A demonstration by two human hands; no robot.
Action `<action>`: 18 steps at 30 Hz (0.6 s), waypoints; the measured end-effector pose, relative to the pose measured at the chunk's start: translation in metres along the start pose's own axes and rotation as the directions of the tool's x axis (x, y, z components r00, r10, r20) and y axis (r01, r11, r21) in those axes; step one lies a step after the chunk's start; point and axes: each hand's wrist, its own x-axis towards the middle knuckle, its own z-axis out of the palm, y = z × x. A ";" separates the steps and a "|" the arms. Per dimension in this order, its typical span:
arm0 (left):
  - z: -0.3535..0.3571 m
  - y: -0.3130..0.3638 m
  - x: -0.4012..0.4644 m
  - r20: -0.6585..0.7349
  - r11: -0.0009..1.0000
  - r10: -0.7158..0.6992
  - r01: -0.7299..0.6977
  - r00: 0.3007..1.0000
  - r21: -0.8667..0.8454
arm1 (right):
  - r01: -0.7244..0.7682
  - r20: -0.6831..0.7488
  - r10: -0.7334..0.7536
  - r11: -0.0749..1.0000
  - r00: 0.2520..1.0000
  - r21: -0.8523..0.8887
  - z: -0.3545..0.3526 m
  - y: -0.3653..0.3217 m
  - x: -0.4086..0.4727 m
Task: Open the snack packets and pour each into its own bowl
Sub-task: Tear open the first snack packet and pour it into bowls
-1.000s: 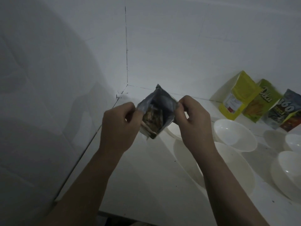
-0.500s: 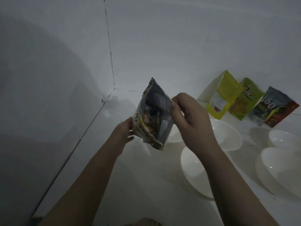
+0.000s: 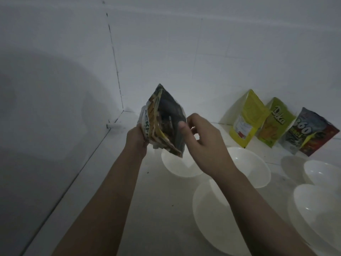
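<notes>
Packet [image 3: 162, 121], thin crinkly foil judged light, soft and slippery, is gripped at its lower edge by the left hand [image 3: 137, 138] above the far-left bowl [image 3: 181, 166], its open side pinched by the right hand [image 3: 201, 143]; edge holds are advised, not the belly.

One head-worn view looks forward and down, close over the white counter [image 3: 156, 209] toward the tiled corner.

White bowls [image 3: 247, 165] are sitting below a yellow packet [image 3: 246, 119]. Beside it are leaning a green packet [image 3: 275, 124] and a grey-and-red one [image 3: 311, 133].
</notes>
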 end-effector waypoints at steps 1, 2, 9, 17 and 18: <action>0.003 0.000 0.001 -0.012 1.000 -0.002 0.001 1.000 -0.028 | 0.006 0.006 -0.006 1.000 1.000 -0.029 0.001 0.003 0.000; 0.005 0.000 0.004 -0.027 0.999 -0.009 0.007 1.000 -0.052 | 0.015 0.005 -0.015 0.998 1.000 -0.055 0.002 0.006 0.001; 0.002 0.000 0.024 -0.036 0.961 -0.002 -0.009 0.999 -0.276 | -0.123 -0.026 0.122 0.991 0.992 -0.060 0.006 0.035 0.005; 0.006 -0.002 0.043 -0.139 0.982 0.110 -0.129 0.984 -0.137 | -0.271 -0.013 0.270 0.962 0.963 -0.031 0.010 0.061 0.014; 0.006 -0.004 0.045 -0.161 0.983 0.126 -0.145 0.979 -0.115 | -0.258 -0.008 0.258 0.966 0.966 -0.029 0.011 0.060 0.016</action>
